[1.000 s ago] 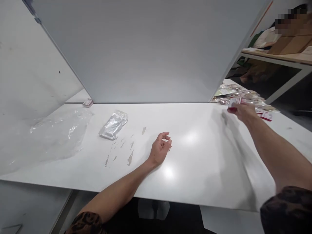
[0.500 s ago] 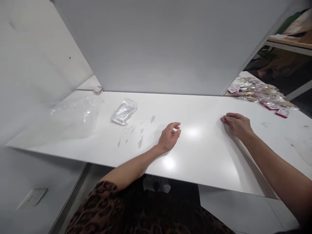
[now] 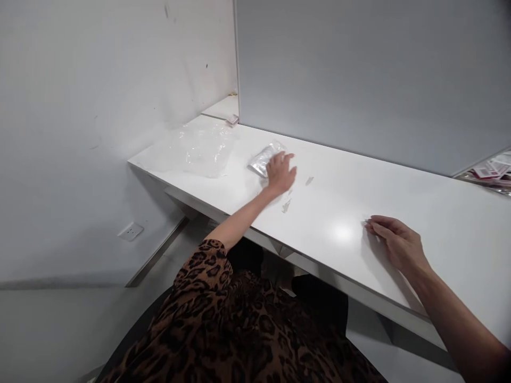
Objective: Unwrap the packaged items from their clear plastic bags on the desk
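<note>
My left hand (image 3: 280, 173) is stretched out over the right side of a clear, shiny plastic packet (image 3: 261, 159) with a stack of flat sleeves or bags. Its fingers are apart, and I cannot tell whether they touch the packet, part of which they cover. Close beside that hand, a few small greyish flecks (image 3: 286, 206) lie on the white table (image 3: 319, 223). My right hand (image 3: 399, 244) is over the right part of the tabletop, thumb and fingers pinched together. A tiny greyish bit shows at its fingertips, too small to name.
A large crumpled clear plastic bag (image 3: 203, 151) lies at the table's left end. A small pink-and-white card (image 3: 232, 121) sits by the foot of the grey partition (image 3: 359, 80). Several packaged items with red-and-white cards (image 3: 491, 169) are piled at the far right. A wall socket (image 3: 131, 231) is low on the left.
My left hand has reached left and forward to the plastic packet, its fingers spreading. The view has turned left. My right hand remains pinched above the table.
</note>
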Action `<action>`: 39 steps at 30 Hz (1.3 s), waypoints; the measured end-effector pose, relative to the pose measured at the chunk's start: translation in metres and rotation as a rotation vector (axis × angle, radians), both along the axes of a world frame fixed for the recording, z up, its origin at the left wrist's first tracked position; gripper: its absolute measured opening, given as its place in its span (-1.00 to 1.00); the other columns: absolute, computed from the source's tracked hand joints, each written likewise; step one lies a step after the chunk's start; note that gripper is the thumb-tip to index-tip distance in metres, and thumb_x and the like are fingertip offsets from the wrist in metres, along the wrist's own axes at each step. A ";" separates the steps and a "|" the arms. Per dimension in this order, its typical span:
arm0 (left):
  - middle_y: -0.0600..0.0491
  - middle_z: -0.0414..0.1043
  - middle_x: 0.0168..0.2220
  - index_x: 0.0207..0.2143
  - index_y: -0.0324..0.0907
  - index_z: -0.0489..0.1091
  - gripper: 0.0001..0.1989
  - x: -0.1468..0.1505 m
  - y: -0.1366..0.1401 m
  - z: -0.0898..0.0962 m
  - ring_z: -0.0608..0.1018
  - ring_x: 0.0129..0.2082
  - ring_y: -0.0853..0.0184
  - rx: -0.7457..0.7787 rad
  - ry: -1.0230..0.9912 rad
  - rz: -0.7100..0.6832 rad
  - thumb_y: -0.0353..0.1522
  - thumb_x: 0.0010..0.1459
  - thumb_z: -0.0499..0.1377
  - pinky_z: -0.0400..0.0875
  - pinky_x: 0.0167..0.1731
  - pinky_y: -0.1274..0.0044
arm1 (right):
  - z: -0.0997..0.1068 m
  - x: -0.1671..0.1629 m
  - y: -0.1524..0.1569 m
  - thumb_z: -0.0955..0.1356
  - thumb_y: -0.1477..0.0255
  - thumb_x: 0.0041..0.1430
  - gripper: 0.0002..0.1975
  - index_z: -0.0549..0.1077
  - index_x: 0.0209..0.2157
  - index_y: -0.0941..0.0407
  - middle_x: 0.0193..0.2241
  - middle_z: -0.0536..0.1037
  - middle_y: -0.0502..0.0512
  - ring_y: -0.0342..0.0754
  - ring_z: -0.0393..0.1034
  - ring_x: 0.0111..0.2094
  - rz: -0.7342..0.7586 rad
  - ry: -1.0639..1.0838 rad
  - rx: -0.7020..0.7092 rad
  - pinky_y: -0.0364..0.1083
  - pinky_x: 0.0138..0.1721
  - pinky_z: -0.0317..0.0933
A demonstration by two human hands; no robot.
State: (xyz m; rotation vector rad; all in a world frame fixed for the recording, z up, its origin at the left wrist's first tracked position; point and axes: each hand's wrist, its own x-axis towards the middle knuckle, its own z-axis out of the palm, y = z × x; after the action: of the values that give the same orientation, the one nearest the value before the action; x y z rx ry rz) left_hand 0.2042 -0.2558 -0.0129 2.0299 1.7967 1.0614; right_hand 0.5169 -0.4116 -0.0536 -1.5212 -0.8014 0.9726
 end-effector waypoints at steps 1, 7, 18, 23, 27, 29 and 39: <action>-0.09 0.20 0.43 0.27 -0.04 0.37 -0.53 -0.019 0.010 0.002 0.20 0.43 0.03 -0.034 0.040 0.099 -0.34 0.32 0.21 0.11 0.38 0.18 | -0.002 -0.004 0.001 0.61 0.41 -0.19 -0.68 0.69 -0.28 0.05 -0.35 0.66 0.05 -0.20 0.53 -0.30 0.011 -0.020 0.007 -0.40 -0.26 0.41; -0.39 0.32 0.31 0.30 -0.38 0.20 -0.32 -0.079 0.039 0.006 0.27 0.36 -0.08 -0.298 -0.019 0.241 -0.18 0.30 0.30 0.04 0.34 0.11 | -0.003 -0.023 0.018 0.63 0.35 -0.26 -0.65 0.66 -0.33 0.07 -0.40 0.63 0.03 -0.16 0.48 -0.35 0.028 -0.002 0.029 -0.24 -0.38 0.41; -0.09 0.48 -0.06 -0.01 -0.16 0.50 -0.67 0.020 -0.024 -0.006 0.50 0.01 0.12 -0.012 -0.165 -0.212 -0.45 0.15 0.34 0.38 0.09 0.33 | 0.027 -0.105 0.061 0.68 0.17 -0.20 -0.48 0.49 -0.28 0.07 -0.33 0.59 0.06 -0.09 0.53 -0.37 0.208 0.309 0.056 -0.12 -0.38 0.51; 0.00 0.44 -0.23 -0.14 -0.12 0.58 -0.68 0.060 -0.059 -0.015 0.52 -0.11 0.20 0.029 -0.193 -0.532 -0.08 0.25 0.29 0.43 0.00 0.36 | 0.028 -0.117 0.092 0.61 0.19 -0.05 -0.58 0.41 -0.34 0.08 -0.48 0.50 -0.06 -0.15 0.40 -0.52 0.136 0.446 0.082 -0.19 -0.57 0.36; 0.00 0.50 -0.23 -0.20 -0.15 0.61 -0.80 0.064 -0.048 -0.007 0.53 -0.23 0.30 -0.020 -0.388 -0.443 -0.23 0.29 0.27 0.44 -0.04 0.41 | 0.018 -0.106 0.099 0.55 0.51 -0.02 -0.74 0.41 -0.38 0.12 -0.47 0.54 -0.04 -0.16 0.43 -0.51 0.003 0.480 0.082 -0.20 -0.54 0.40; -0.01 0.53 -0.23 -0.25 -0.18 0.61 -0.91 0.060 -0.032 -0.002 0.52 -0.28 0.34 -0.038 -0.502 -0.335 -0.38 0.23 0.29 0.44 -0.04 0.43 | 0.014 -0.100 0.098 0.52 0.60 -0.01 -0.76 0.43 -0.35 0.13 -0.43 0.58 0.00 -0.15 0.47 -0.47 -0.017 0.516 0.100 -0.19 -0.50 0.45; 0.12 0.44 -0.53 -0.44 -0.19 0.52 -0.96 0.012 -0.008 0.006 0.43 -0.51 0.46 -0.534 -0.818 -0.733 -0.39 0.05 0.29 0.36 -0.36 0.54 | 0.013 -0.064 0.110 0.55 0.53 0.00 -0.68 0.34 -0.39 0.08 -0.39 0.53 -0.08 -0.19 0.45 -0.41 -0.172 0.592 0.280 -0.19 -0.37 0.49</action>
State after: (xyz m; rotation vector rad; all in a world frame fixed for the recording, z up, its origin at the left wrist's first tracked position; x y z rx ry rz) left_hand 0.2159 -0.2634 -0.0073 1.3998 0.7119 0.8469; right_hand 0.4534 -0.3012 -0.0402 -0.9654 -0.3550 1.0557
